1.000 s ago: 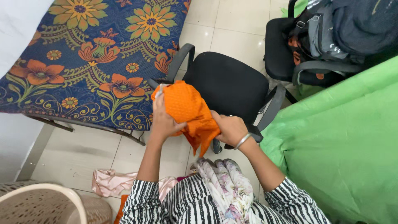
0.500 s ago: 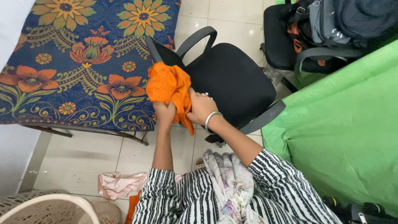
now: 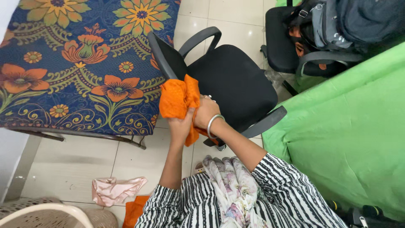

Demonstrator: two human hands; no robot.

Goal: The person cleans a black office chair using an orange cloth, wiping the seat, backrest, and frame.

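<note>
**Both hands bunched on an orange cloth above a black office chair**

Head view: The left hand (image 3: 180,126) is closed around the lower part of an orange cloth (image 3: 177,99), fingers curled into the fabric. The right hand (image 3: 205,113) presses in from the other side, also closed on the cloth, so the two hands meet with the fabric bunched between them. A silver bangle (image 3: 212,123) sits on the right wrist. The cloth is gathered into a loose bundle that rises above the hands, and a short tail of it hangs below them. It is held in the air, in front of the near left edge of the seat of a black office chair (image 3: 230,82), close to the chair's left armrest (image 3: 162,52).

Both forearms come up from sleeves striped in black and white (image 3: 291,190). A pale flowered scarf (image 3: 230,185) hangs down the person's front between them.

To the left of the chair stands a cot covered with a dark blue sheet printed with orange and yellow flowers (image 3: 76,63). On the tiled floor (image 3: 84,158) below its near edge lies a crumpled pink cloth (image 3: 114,190), with a woven basket (image 3: 46,213) at the bottom left corner. A bright green sheet (image 3: 350,135) fills the right side. Behind it, a second black chair (image 3: 282,42) carries a dark backpack (image 3: 358,23).
</note>
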